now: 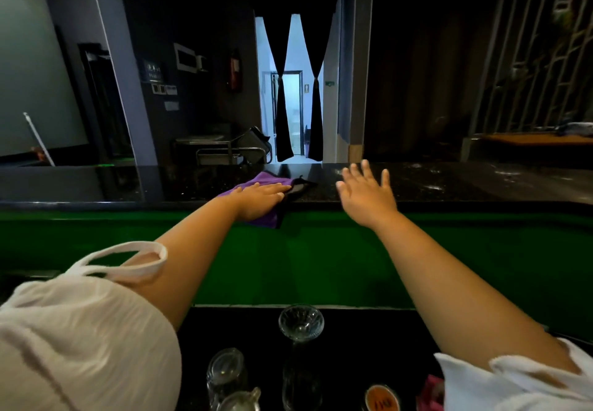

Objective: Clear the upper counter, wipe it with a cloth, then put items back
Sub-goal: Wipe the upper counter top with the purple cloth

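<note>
Presses purple cloth [256, 182] flat on dark worktop [449, 186], centre of frame, with straight-fingered left grip [260, 200]; holds right grip [365, 198] spread wide, centre-right.

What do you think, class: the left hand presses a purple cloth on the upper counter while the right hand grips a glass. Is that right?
No. In the head view the right hand grips nothing; it is spread open over the upper counter. The left hand does press the purple cloth there.
</note>
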Motion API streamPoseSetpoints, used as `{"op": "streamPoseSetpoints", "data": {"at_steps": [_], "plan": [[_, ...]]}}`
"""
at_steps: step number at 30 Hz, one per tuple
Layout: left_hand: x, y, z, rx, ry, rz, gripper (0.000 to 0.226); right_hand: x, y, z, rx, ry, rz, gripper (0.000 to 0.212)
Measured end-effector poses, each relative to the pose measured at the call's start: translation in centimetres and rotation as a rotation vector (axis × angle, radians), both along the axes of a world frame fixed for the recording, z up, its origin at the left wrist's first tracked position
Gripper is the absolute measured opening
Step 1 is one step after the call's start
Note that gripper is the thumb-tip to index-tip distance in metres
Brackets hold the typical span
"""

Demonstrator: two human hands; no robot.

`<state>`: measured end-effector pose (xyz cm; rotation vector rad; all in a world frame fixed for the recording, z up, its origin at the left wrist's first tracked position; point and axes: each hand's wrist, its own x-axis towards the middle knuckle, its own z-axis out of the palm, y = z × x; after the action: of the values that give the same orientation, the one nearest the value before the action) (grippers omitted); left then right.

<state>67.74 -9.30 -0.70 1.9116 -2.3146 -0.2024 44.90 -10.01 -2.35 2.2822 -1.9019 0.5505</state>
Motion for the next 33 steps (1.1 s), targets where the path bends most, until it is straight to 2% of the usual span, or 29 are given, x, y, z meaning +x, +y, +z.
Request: {"op": "streamPoseSetpoints", "data": {"at_steps": [2,5,16,24,29,33], "plan": [[-0.1,-0.1,0.0,-0.005,0.001,0.018,0.046,-2.3,-0.7,0.4,0.008,0.055,-0.036,0.057],[-0.6,-0.4,0.0,-0.029,0.006,0.030,0.047,-2.9,-1.2,0.2,0.024,0.094,0.060,0.053],[-0.8,-0.5,-0.7,-0.105,-0.014,0.079,0.047,-2.6,-1.5,-0.4,-0.017,0.018,-0.007,0.057],[-4.0,-0.3,-0.5,-0.187,-0.029,0.162,0.050,-2.2,-1.4,-0.3,-0.011,0.000,-0.078,0.052],[-8.3,0.7,-1.0,-0.237,0.001,0.011,0.049,-2.2,-1.5,-0.3,-0.036,-0.055,-0.103,0.051],[-6.8,0.9,-1.4,-0.294,-0.042,-0.048,0.050,-2.4,-1.4,-0.5,-0.076,-0.100,-0.096,0.051]]}}
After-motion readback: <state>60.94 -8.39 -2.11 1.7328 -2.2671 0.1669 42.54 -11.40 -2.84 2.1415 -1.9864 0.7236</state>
